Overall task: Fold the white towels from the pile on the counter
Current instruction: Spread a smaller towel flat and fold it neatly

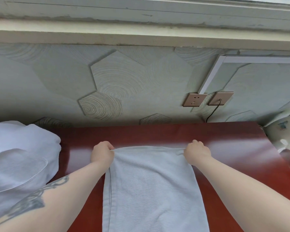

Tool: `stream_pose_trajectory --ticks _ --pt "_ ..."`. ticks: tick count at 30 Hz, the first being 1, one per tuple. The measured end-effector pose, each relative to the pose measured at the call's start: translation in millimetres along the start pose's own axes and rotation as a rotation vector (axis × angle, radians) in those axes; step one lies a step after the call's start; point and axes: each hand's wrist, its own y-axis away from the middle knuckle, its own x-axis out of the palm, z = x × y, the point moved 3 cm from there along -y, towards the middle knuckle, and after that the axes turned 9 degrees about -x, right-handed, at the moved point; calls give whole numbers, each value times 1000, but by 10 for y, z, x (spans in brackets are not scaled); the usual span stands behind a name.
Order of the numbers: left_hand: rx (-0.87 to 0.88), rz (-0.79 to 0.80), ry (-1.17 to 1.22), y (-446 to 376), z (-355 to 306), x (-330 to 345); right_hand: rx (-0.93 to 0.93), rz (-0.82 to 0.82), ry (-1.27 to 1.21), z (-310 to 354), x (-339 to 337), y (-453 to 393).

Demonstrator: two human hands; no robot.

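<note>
A white towel lies stretched lengthwise on the red-brown counter, running from the middle toward the bottom edge of the view. My left hand pinches its far left corner. My right hand pinches its far right corner. The far edge is pulled taut between the two hands. A pile of white towels sits on the counter at the left, beside my left forearm.
A white electric kettle stands at the counter's right end, partly cut off. Two wall sockets sit on the patterned wall behind, with a dark cable running down from the right one behind the counter.
</note>
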Motion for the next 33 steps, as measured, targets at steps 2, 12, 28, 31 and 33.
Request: stream_pose_trajectory --ticks 2,12,28,31,33 --pt "-21 -14 69 15 20 11 26 -54 -99 -25 19 -24" --pt "-46 -36 84 -32 0 48 131 -209 -226 -98 125 -95" --pt "-172 75 226 1043 592 117 -578 -347 -580 1128 652 1198" --pt "-207 107 122 1326 802 151 -693 -332 -593 1221 791 1471" --pt "-199 113 59 1466 898 163 -763 -332 -602 1312 915 1629"
